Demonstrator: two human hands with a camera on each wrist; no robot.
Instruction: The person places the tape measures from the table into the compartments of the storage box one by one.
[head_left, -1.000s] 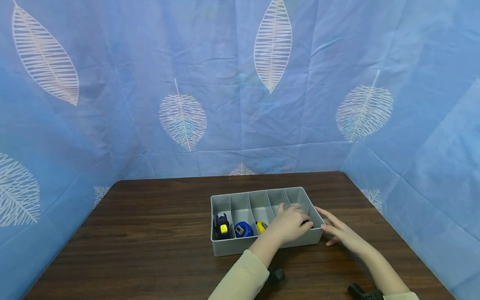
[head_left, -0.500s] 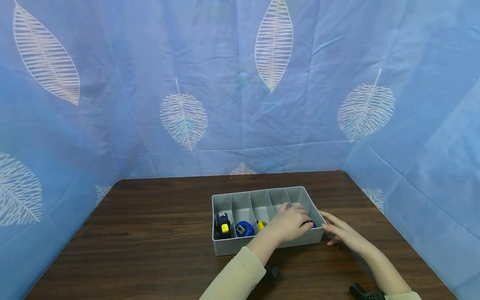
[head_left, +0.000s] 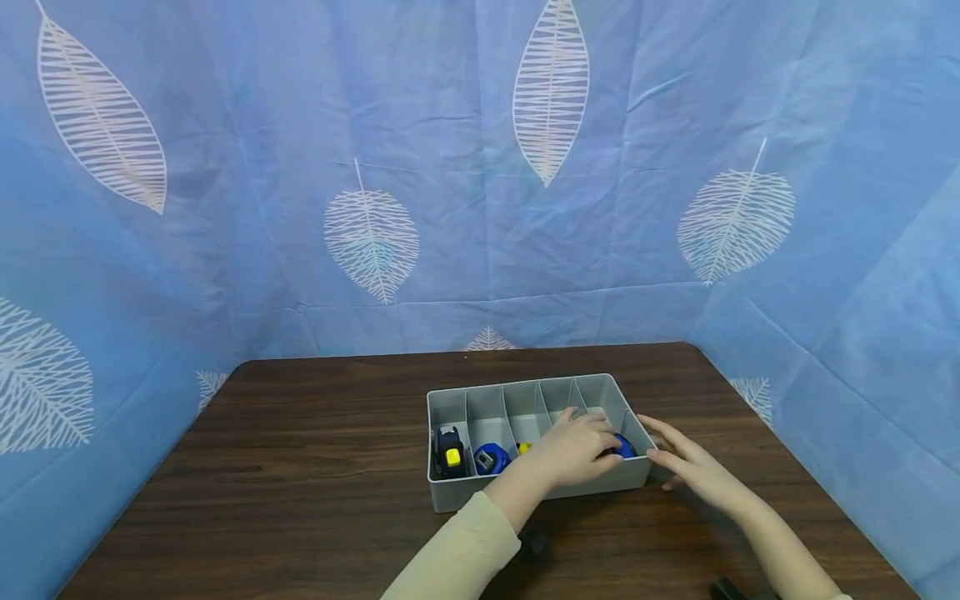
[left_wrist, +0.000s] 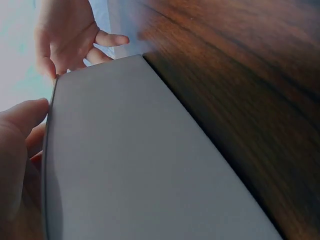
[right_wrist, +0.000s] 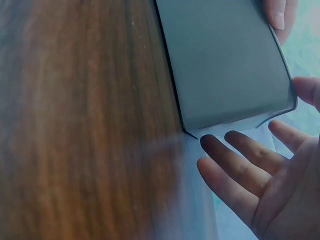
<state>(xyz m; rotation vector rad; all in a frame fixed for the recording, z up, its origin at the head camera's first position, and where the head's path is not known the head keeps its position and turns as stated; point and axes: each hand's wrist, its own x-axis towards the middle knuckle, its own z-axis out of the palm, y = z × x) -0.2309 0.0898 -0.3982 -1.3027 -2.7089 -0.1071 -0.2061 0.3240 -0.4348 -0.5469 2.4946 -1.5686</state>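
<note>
A grey divided box (head_left: 495,492) stands on the table. My left hand (head_left: 573,450) reaches over its front wall into the right-hand compartments, its fingers bent downward. Just right of the thumb and index finger, a blue tape measure (head_left: 625,447) shows in the rightmost compartment; whether the fingers grip it is hidden. In the left wrist view the left thumb (left_wrist: 27,115) lies by the box rim. My right hand (head_left: 693,471) is at the box's right end, fingers spread, with the thumb at the corner; the right wrist view shows these fingers (right_wrist: 237,167) extended.
A black tape measure with a yellow button (head_left: 451,454) sits in the leftmost compartment. Beside it lies another blue tape measure (head_left: 491,458), then a yellow item (head_left: 523,447) partly behind the left arm. The brown wooden table (head_left: 300,483) meets a blue leaf-patterned cloth (head_left: 420,125).
The left hand has shifted slightly left within the box, and more of the blue tape measure in the rightmost compartment shows. The right hand stays at the box's end.
</note>
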